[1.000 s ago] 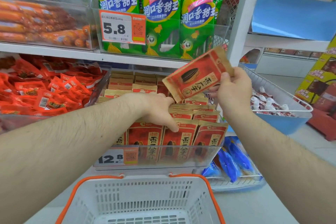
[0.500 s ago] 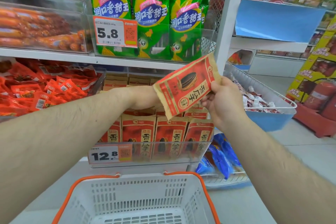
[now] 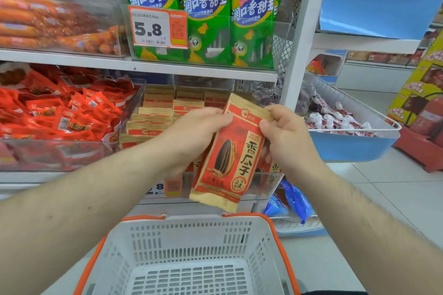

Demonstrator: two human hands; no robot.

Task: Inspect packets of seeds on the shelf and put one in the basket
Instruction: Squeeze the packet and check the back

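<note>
Seed packet (image 3: pixel 230 153): centre of frame, upright, held above the basket (image 3: pixel 191 242). Left hand (image 3: pixel 194 132) grips its left edge; right hand (image 3: pixel 285 132) pinches the top right corner. Remaining packets (image 3: pixel 155 115) sit on the shelf behind. Status: inspection apparently under way; basket holds nothing visible; placing still to do.

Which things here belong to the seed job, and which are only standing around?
Job: seed packet, held by left hand and right hand; shelf packets; basket.

Not job: green corn bags; sausages; red sachets; blue packs; wire tray.
</note>
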